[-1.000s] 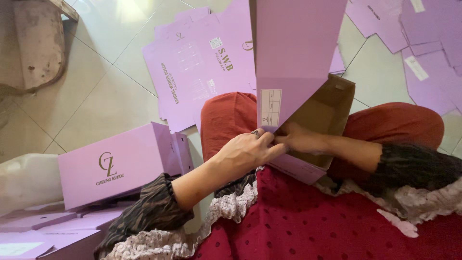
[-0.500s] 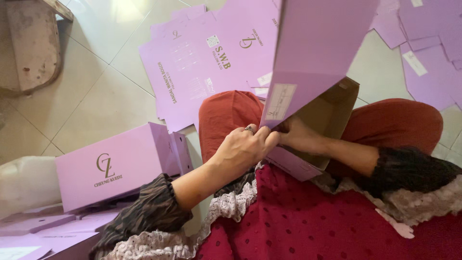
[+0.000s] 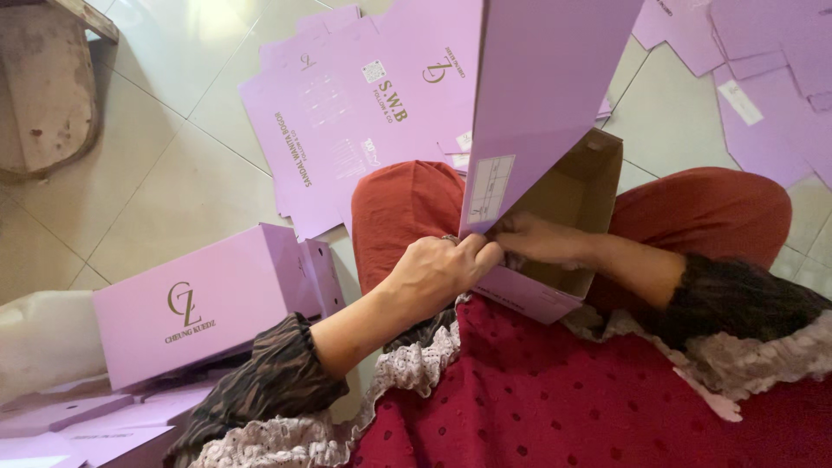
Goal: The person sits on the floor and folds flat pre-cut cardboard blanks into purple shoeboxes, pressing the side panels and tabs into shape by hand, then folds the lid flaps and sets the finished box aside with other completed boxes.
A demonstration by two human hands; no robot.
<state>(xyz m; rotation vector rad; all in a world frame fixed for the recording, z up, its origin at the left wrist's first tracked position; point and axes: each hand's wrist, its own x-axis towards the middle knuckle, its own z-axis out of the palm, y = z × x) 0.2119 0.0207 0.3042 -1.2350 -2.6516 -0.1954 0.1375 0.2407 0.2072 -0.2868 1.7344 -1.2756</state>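
Observation:
A half-folded lilac cardboard box [image 3: 555,78] stands tilted on my lap, its brown inside [image 3: 579,186] facing me. My left hand [image 3: 438,269] pinches the lower corner of its tall flap beside a small white label. My right hand [image 3: 542,238] reaches into the box and grips the same corner from the inside. The two hands touch at the flap edge.
A stack of flat lilac box blanks [image 3: 347,113] lies on the tiled floor ahead, more blanks [image 3: 763,69] at the right. A finished lilac box [image 3: 204,299] sits at my left, over flat pieces. A worn wooden stool [image 3: 43,87] stands top left.
The tall flap has swung up and to the right, tilting further. Both hands stayed on its lower corner and shifted slightly right.

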